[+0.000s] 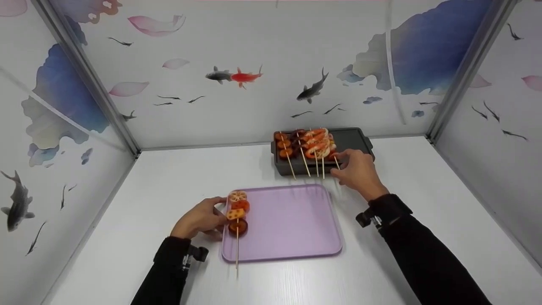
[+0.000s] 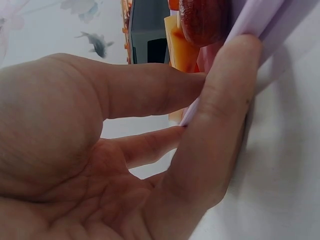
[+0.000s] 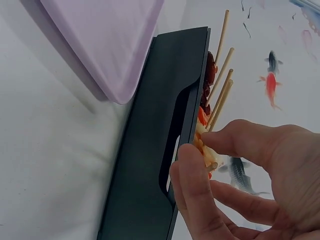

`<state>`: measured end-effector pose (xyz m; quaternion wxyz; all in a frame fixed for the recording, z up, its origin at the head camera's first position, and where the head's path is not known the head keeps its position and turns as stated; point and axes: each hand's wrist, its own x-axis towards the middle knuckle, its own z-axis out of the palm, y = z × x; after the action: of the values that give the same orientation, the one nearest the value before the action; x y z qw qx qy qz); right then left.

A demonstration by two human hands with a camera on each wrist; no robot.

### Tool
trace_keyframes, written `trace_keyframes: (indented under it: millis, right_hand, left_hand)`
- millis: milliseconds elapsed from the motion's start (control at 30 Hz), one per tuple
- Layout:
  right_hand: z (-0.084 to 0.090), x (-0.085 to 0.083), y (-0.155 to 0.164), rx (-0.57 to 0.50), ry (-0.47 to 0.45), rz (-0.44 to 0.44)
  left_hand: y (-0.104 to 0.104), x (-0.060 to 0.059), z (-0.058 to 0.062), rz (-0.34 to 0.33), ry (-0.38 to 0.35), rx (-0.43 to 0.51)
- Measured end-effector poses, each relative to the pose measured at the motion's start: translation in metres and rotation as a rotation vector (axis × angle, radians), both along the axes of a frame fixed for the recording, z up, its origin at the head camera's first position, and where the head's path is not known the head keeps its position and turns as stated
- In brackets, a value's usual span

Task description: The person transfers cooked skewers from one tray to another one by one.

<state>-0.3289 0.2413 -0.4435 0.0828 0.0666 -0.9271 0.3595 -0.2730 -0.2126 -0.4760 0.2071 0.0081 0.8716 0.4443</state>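
A purple tray (image 1: 288,224) lies in the middle of the white table. On its left side rests a skewer (image 1: 238,212) of lotus root, orange and red pieces. My left hand (image 1: 221,216) holds the tray's left rim (image 2: 280,20) between thumb and fingers, right beside the skewer's food (image 2: 205,20). Behind the tray, a dark grill pan (image 1: 355,140) carries several loaded skewers (image 1: 313,144). At the pan's front edge, my right hand (image 1: 340,167) pinches the stick end of the rightmost skewer (image 3: 209,161) with thumb and forefinger (image 3: 200,148). Other sticks (image 3: 220,85) jut past the pan (image 3: 150,150).
Wallpapered panels with fish and petals close off the table at the left, back and right. The right half of the purple tray (image 3: 105,40) is bare. White tabletop runs around the tray and to both sides of the grill pan.
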Motion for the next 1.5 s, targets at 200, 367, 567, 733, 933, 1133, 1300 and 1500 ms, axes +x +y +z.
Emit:
trace_keyframes:
  millis: [200, 367, 567, 733, 933, 1133, 1300, 1500]
  right_hand:
    - [-0.002, -0.001, 0.0, -0.01, -0.003, 0.011]
    - [0.0, -0.002, 0.001, -0.022, -0.006, 0.011]
    - [0.002, -0.005, 0.001, -0.04, -0.019, 0.004]
    - [0.004, -0.007, 0.001, -0.043, -0.055, -0.012]
    - [0.006, -0.01, 0.003, -0.028, -0.058, -0.019]
    - [0.01, -0.012, 0.005, 0.018, -0.047, -0.03]
    - [0.013, -0.012, 0.007, -0.019, -0.07, -0.015]
    - [0.012, -0.013, 0.009, -0.05, -0.1, -0.015]
  left_hand:
    - [-0.001, 0.001, -0.001, -0.001, -0.002, -0.002]
    - [0.0, 0.0, 0.0, -0.003, -0.003, -0.004]
    - [0.0, 0.0, 0.0, -0.002, -0.006, -0.001]
    - [-0.001, 0.001, 0.0, -0.003, -0.007, 0.011]
    - [0.0, 0.001, 0.0, -0.004, -0.001, 0.012]
    - [0.001, 0.0, 0.002, 0.006, 0.0, -0.016]
    - [0.001, 0.0, 0.003, 0.01, -0.004, -0.029]
    - [0.0, 0.0, 0.001, -0.007, 0.003, -0.011]
